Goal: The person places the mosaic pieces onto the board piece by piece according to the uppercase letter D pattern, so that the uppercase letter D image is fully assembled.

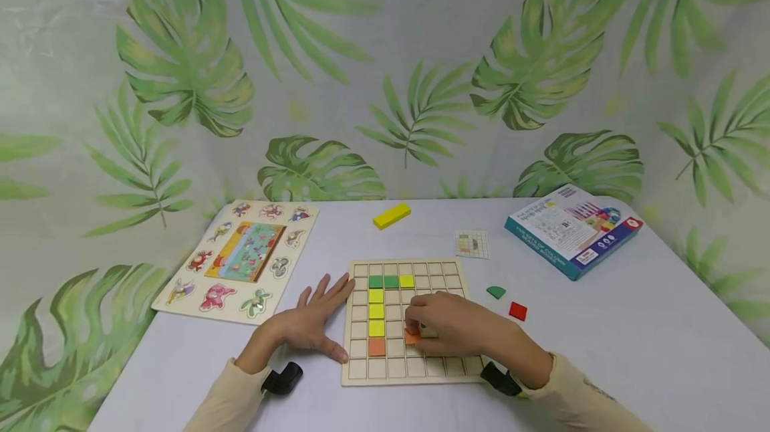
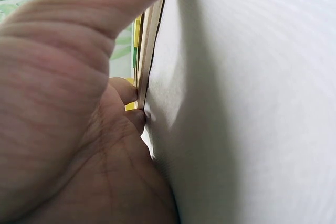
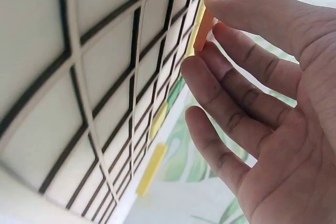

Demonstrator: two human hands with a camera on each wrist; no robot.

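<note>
A wooden grid board (image 1: 415, 368) lies on the white table. On it are two green tiles (image 1: 383, 281), a yellow tile (image 1: 406, 281), a column of yellow tiles (image 1: 376, 311) and an orange tile (image 1: 376, 347) at the column's foot. My right hand (image 1: 421, 328) pinches another orange tile (image 1: 412, 337) down on the board's middle cells. In the right wrist view the fingers (image 3: 231, 82) curl round that orange tile (image 3: 205, 24) against the board (image 3: 94, 77). My left hand (image 1: 313, 321) lies flat on the table, fingers along the board's left edge (image 2: 149, 40).
An animal peg puzzle (image 1: 240, 255) lies at the left. A yellow block (image 1: 392, 215) and a small pattern card (image 1: 472, 244) lie behind the board. A green curved piece (image 1: 496, 292) and a red square (image 1: 518, 311) sit to its right, a game box (image 1: 571, 229) farther back right.
</note>
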